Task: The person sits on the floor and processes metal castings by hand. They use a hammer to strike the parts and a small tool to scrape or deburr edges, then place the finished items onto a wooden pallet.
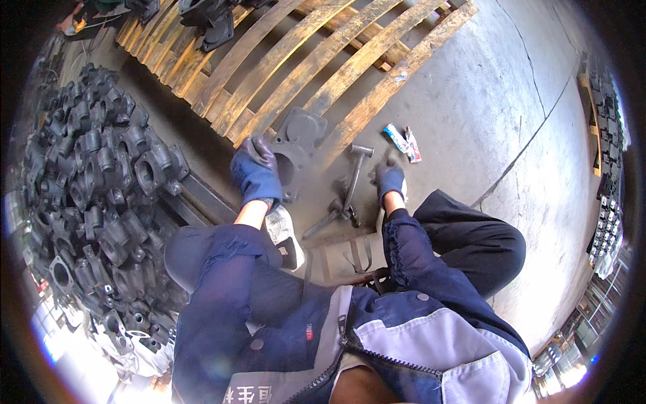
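A dark grey metal casting (301,128) with a flange and a round opening lies on the floor at the pallet's near corner. My left hand (257,167), in a dark blue glove, is closed at the casting's left edge. My gloved right hand (390,178) is closed in a fist above the floor, right of a hammer (354,180). Whatever it holds, if anything, is hidden. The hammer's metal head points away from me, and its handle runs back toward my feet. Beside the handle's near end lies another dark tool (323,221), partly blurred.
A slatted wooden pallet (296,57) carries dark castings at the far left. Many similar castings (94,175) are heaped on my left. Two crumpled colourful wrappers (404,143) lie on the concrete floor (484,101). Stacked parts (609,168) stand along the far right.
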